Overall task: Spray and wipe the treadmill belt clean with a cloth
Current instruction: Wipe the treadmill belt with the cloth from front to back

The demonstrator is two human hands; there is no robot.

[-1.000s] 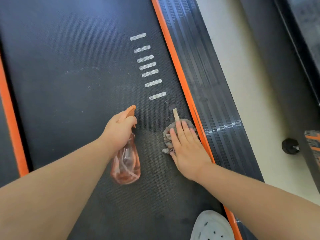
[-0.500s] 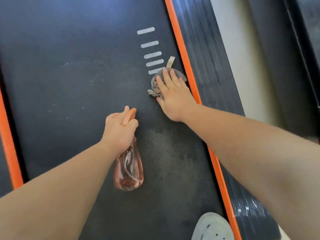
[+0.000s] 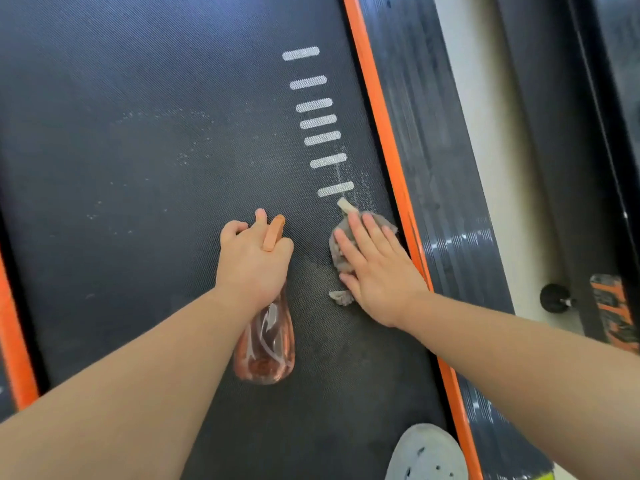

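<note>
The black textured treadmill belt (image 3: 138, 237) runs between two orange edge strips (image 3: 384, 140). A column of short white dash marks (image 3: 322, 123) is printed near its right edge. A crumpled grey cloth (image 3: 338, 252) with a beige tag (image 3: 345, 205) lies on the belt just below the lowest dash, with white specks (image 3: 363, 195) scattered beside it. A pale perforated shoe (image 3: 427, 455) stands at the belt's near right.

The treadmill belt (image 3: 138, 168) is dark grey, finely textured, with white dashes (image 3: 318, 122) at 12 o'clock and an orange edge strip (image 3: 385, 140). The spray bottle (image 3: 266, 351) is translucent pink-orange, the cloth (image 3: 336, 254) grey.
</note>
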